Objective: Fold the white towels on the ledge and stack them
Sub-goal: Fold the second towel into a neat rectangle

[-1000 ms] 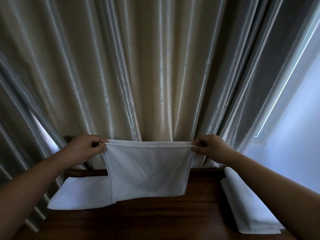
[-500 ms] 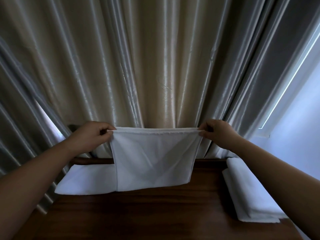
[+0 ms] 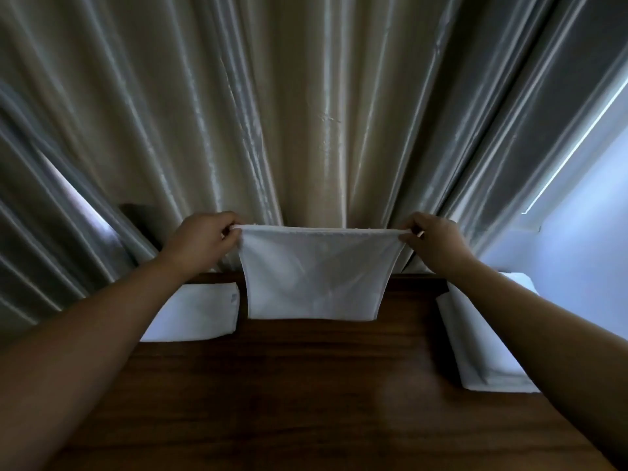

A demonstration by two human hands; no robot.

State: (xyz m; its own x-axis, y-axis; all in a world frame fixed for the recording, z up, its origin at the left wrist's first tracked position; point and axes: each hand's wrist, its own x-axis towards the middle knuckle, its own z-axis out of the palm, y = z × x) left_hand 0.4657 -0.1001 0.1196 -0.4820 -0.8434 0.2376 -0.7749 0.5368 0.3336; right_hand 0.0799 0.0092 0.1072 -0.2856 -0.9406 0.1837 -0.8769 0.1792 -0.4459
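Curtain [image 3: 306, 107] fills most of what we see, hanging in long shiny pleats of beige and grey down to the back of the ledge. A strip of pale daylight shows at its right edge, and a narrower gap opens low on the left.

Below it lies the ledge [image 3: 306, 396], a dark wood top running toward us, its near part bare.

Our two bare forearms reach in from the lower corners and meet a towel [image 3: 312, 283] in the middle. We hold this towel up in the air in front of the curtain, doubled over, its top edge pulled straight between the hands and its lower edge hanging just above the wood, or perhaps brushing it; we cannot tell which.

On the right of the ledge sits a stack [image 3: 475, 348] of folded white towels, partly behind our right forearm. On the left lies a flat folded cloth [image 3: 200, 314], just beside the hanging towel, with a small tag near its right edge.

Our left hand [image 3: 200, 243] is closed, thumb and fingers pinching the towel's upper left corner. Our right hand [image 3: 435, 243] is closed the same way on the upper right corner.
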